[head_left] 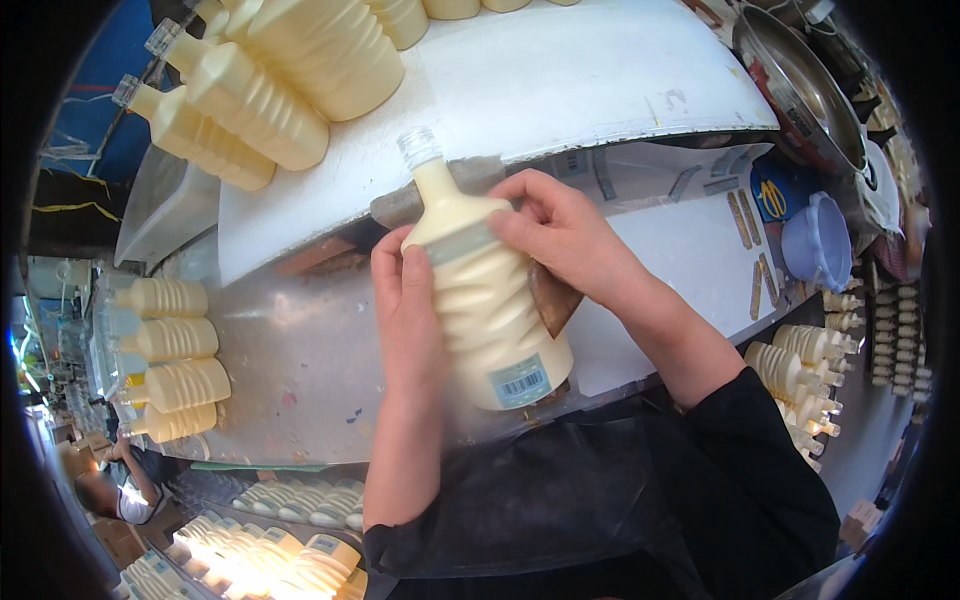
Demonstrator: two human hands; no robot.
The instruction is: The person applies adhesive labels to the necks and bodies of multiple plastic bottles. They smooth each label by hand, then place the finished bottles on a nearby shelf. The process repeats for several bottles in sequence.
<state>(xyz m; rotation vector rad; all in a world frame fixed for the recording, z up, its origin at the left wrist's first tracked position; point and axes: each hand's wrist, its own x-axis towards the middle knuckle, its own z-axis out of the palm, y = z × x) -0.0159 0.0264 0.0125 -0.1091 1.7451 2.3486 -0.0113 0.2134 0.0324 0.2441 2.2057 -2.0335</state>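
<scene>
Tilted a little before me is a cream-coloured bottle (490,300) with a wavy, ribbed body and a clear threaded neck. A small blue barcode label (520,382) sits low on its side, and a pale greyish band (462,243) crosses it below the shoulder. My left hand (405,300) is closed against the bottle's left side, thumb toward me. At the right shoulder, my right hand (550,225) presses its thumb on the end of the band, fingers curled. A brown flat piece (552,300) shows between the bottle and my right wrist; I cannot tell whether it is held.
Similar bottles stand on the white shelf (580,80) and at the left table edge (175,340); more are at lower left and right. White label sheets (640,330) lie right, near brown strips (757,290), a lavender bucket (817,240) and a metal pan (805,90). Another person (125,485) is far left.
</scene>
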